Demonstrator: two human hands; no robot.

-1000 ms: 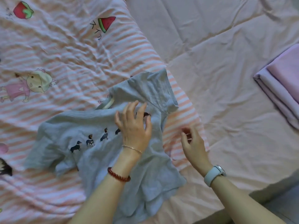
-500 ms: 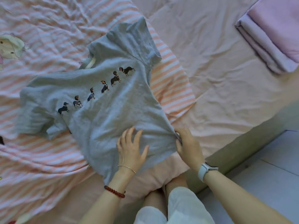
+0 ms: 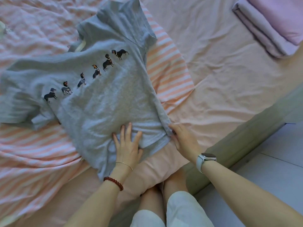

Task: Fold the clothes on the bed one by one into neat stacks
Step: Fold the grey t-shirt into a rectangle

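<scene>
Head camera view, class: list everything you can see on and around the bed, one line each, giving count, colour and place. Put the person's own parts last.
T-shirt: one, grey with a row of six small dogs printed on it, spread on the bed, centre left.
Striped sheet: one, pink and white stripes, crumpled under the T-shirt.
Plain sheet: one, pale pink, covering the bed's right side.
Folded fabric: one stack, lilac, top right corner.
Floor: pale grey-white, lower right.
Left hand: one, fingers spread flat on the T-shirt's lower part; thin bracelet and red bead bracelet at the wrist.
Right hand: one, pinching the T-shirt's lower right corner; white watch at the wrist.
Legs: two, in white shorts, bottom centre.
</scene>
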